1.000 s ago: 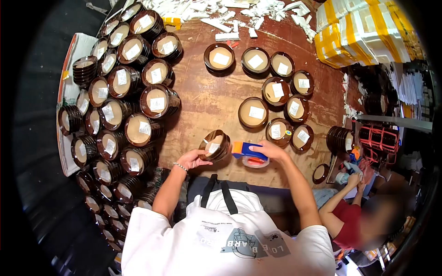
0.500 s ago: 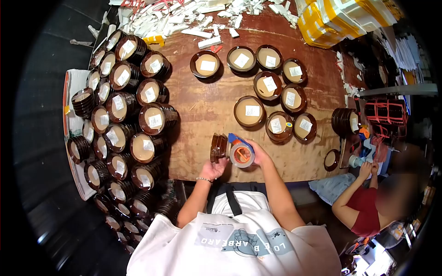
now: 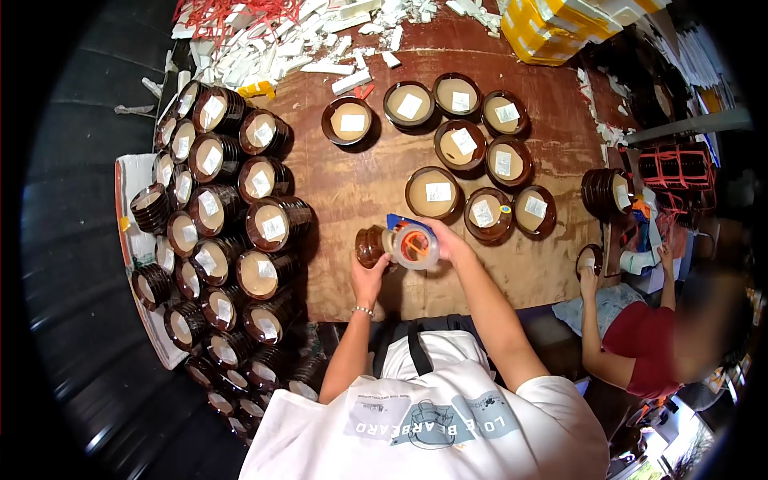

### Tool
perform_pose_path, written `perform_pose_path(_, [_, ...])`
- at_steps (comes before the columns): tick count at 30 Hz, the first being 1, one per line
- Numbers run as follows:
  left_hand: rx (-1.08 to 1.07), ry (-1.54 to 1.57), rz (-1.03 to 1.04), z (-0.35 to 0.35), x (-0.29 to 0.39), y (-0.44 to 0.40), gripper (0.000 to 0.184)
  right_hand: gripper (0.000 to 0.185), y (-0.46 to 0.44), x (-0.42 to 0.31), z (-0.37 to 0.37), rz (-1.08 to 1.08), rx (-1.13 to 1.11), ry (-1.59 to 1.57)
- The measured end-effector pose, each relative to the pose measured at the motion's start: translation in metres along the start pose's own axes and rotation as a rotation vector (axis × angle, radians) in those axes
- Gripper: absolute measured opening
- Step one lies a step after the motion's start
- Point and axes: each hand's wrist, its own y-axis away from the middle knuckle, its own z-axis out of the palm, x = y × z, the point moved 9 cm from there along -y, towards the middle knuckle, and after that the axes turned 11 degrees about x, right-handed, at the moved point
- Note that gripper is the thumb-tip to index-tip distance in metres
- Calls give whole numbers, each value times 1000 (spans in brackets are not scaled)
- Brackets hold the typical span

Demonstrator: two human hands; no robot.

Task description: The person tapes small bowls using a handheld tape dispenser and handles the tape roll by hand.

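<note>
My left hand (image 3: pixel 369 277), with a beaded bracelet at its wrist, holds a small stack of brown glossy dishes (image 3: pixel 370 246) tilted on edge above the table's near part. Beside it, my right hand (image 3: pixel 450 243) grips a blue tape dispenser (image 3: pixel 406 226) with a large roll of clear tape (image 3: pixel 416 246). The dispenser is against or very near the right side of the stack; whether tape joins them cannot be made out. Just beyond my hands stands a brown dish with a tan centre and white label (image 3: pixel 433 193).
Many labelled dish stacks (image 3: pixel 274 224) fill the left side. More dishes (image 3: pixel 460 142) stand on the wooden table (image 3: pixel 344 188). White foam scraps (image 3: pixel 280 56) lie at the back, near a yellow-taped box (image 3: pixel 544 32). A co-worker in red (image 3: pixel 640 344) sits at the right, one hand at a dish (image 3: pixel 589 261).
The stack in my left hand has turned onto its edge, and the tape dispenser has turned and come up against it. The co-worker's hand has moved to the dish at the right.
</note>
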Motion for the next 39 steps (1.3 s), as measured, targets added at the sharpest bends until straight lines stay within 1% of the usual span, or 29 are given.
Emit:
perform_pose_path(1, [45, 135, -49, -2, 2, -6, 53, 31, 13, -8, 9, -81, 51, -36])
perform_pose_path(2, [88, 264, -105, -6, 1, -6, 52, 31, 14, 1, 5, -78, 51, -46])
perform_pose_path(4, [97, 184, -112, -7, 5, -13, 51, 31, 12, 15, -2, -141, 26, 16])
perform_pose_path(5, [186, 274, -190, -8, -3, -16, 51, 32, 61, 25, 18, -94, 133, 39])
perform_pose_path(6, [268, 367, -263, -5, -7, -20, 52, 35, 69, 44, 17, -84, 146, -5])
perform_pose_path(7, [325, 362, -332, -5, 4, -20, 49, 37, 62, 61, 2, -160, 151, -8])
perform_pose_path(8, [322, 360, -340, 0, 3, -22, 49, 40, 56, 81, -15, -226, 156, -2])
perform_pose_path(10, [197, 614, -560, 28, -21, -32, 40, 45, 93, 84, -20, -405, 359, 211])
perform_pose_path(11, [48, 639, -822, 59, -67, -33, 37, 50, 105, 82, -10, -472, 400, 247])
perform_pose_path(12, [43, 637, -816, 55, -54, -29, 37, 53, 90, 84, -16, -541, 492, 355])
perform_pose_path(14, [-266, 780, -950, 72, -28, 0, 41, 54, 83, 77, -27, -618, 593, 400])
perform_pose_path(16, [-304, 785, -923, 70, -17, 8, 44, 53, 102, 49, -10, -620, 513, 282])
perform_pose_path(18, [-286, 596, -726, 50, 10, 9, 50, 49, 112, 30, 4, -525, 437, 212])
perform_pose_path(19, [-380, 401, -543, 47, 1, -3, 52, 49, 102, 26, -1, -514, 429, 266])
perform_pose_path(20, [-384, 407, -539, 49, -20, -11, 52, 48, 92, 18, -5, -508, 420, 323])
perform_pose_path(22, [-266, 165, 114, 35, -14, -40, 64, 45, 93, 2, 5, -516, 406, 303])
perform_pose_path(23, [-324, 205, 247, 32, 5, -44, 67, 43, 92, -2, 12, -513, 389, 278])
perform_pose_path(24, [-324, 206, 251, 28, 14, -51, 67, 43, 85, -6, 14, -517, 389, 278])
perform_pose_path(26, [-566, 294, 282, 40, 33, -52, 67, 48, 66, -14, 19, -526, 347, 245])
perform_pose_path(27, [-425, 119, 376, 35, 34, -67, 59, 47, 57, -18, 21, -505, 370, 330])
perform_pose_path(28, [-413, 126, 378, 37, 34, -71, 59, 50, 49, -26, 29, -594, 385, 324])
perform_pose_path(30, [-370, 23, 287, 30, 53, -68, 48, 53, 29, -34, 36, -716, 514, 445])
perform_pose_path(31, [-252, 55, 265, 34, 23, -74, 40, 58, 31, -36, 39, -761, 573, 581])
perform_pose_path(32, [-242, 63, 265, 31, 30, -68, 40, 62, 27, -35, 42, -760, 560, 676])
perform_pose_path(34, [-184, 29, 54, 20, 26, -52, 43, 50, 36, -25, 45, -704, 591, 723])
perform_pose_path(36, [-166, 91, 43, 22, 10, -42, 41, 50, 46, -5, 39, -637, 514, 573])
perform_pose_path(37, [-212, 62, -1, 28, 1, -35, 40, 50, 73, 0, 48, -578, 458, 442])
perform_pose_path(38, [-263, 31, -38, 36, -4, -30, 39, 50, 44, 14, 14, -590, 568, 464])
perform_pose_path(39, [-255, 49, -17, 37, -5, -20, 38, 49, 50, 20, 8, -563, 556, 457])
